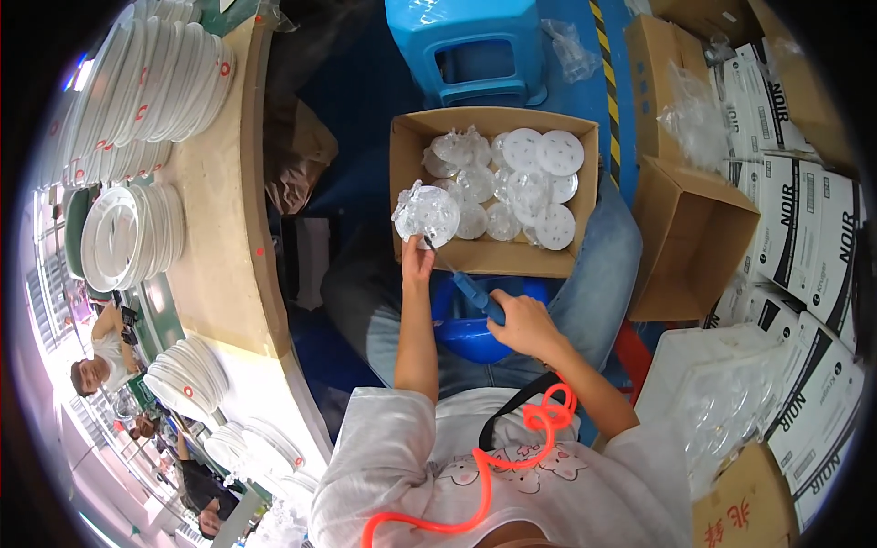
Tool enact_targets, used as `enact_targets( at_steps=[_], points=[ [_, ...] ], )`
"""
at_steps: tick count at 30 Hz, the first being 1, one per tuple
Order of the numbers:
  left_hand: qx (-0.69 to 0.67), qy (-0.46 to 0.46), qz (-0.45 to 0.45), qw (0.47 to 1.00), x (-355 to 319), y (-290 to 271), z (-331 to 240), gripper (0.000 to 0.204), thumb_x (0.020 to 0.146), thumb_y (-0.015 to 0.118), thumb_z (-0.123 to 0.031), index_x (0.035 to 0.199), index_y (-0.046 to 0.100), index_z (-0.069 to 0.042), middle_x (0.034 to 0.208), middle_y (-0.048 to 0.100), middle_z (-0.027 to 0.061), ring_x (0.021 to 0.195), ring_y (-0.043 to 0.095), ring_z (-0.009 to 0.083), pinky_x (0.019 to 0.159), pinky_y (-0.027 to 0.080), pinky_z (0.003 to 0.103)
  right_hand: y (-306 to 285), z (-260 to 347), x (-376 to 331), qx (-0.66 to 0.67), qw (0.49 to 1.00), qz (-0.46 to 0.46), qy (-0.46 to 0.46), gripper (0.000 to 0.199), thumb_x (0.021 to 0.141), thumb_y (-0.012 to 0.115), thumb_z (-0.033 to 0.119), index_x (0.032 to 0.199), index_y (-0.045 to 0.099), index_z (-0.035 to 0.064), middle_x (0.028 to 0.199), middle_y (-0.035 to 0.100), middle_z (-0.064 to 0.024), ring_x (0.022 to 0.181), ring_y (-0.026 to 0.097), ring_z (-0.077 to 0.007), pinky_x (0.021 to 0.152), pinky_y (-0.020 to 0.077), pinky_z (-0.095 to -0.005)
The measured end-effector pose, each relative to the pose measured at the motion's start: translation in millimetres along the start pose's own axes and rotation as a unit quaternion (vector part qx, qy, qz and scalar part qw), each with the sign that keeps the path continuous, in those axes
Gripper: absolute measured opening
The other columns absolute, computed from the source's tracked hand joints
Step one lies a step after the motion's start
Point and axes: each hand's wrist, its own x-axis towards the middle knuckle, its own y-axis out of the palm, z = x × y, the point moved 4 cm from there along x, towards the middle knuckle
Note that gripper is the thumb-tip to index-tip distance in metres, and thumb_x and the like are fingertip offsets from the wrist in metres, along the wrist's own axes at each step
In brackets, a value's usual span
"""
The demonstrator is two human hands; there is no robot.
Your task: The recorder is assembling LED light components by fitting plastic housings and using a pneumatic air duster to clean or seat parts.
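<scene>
Left hand [417,260] clamped on clear round plastic disc [427,215] at cardboard box [493,258] rim; right hand [521,321] gripping blue screwdriver [466,285], shaft angled up-left toward disc, just beside left hand.

Both hands work in a tight gap over the lap. Ahead, the open cardboard box [493,260] on the knees blocks the way, its inside crowded with clear plastic discs [512,183]. Beyond it stands a blue stool [480,50]. To the left, the curved worktop [219,228] edge hems in, stacked with white plates [146,82]. To the right, an empty carton [690,242] and piled white boxes [813,237] close that side. Room remains above the box and between the forearms.
</scene>
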Motion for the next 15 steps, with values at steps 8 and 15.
enact_targets(
  at_steps=[8,15],
  points=[
    [0.029,0.005,-0.006,1.000,-8.1,17.7,-10.6,0.054,0.075,0.053,-0.001,0.128,0.043,-0.008,0.124,0.050,0.0107,0.113,0.051,0.0302,0.090,0.049,0.046,3.8,-1.6,2.2,0.017,1.000,0.015,0.006,0.031,0.072,0.062,0.027,0.094,0.057,0.0057,0.075,0.063,-0.0217,0.075,0.061,-0.0420,0.068,0.0474,-0.0513],
    [0.049,0.009,0.020,0.999,-15.9,24.8,-17.3,0.056,0.074,0.054,-0.002,0.129,0.043,-0.009,0.128,0.048,0.0113,0.115,0.050,0.0302,0.091,0.048,0.046,4.3,11.5,9.5,0.005,1.000,-0.004,0.015,0.030,0.073,0.062,0.026,0.092,0.056,0.0046,0.074,0.062,-0.0228,0.073,0.061,-0.0419,0.067,0.0480,-0.0502]
  ],
)
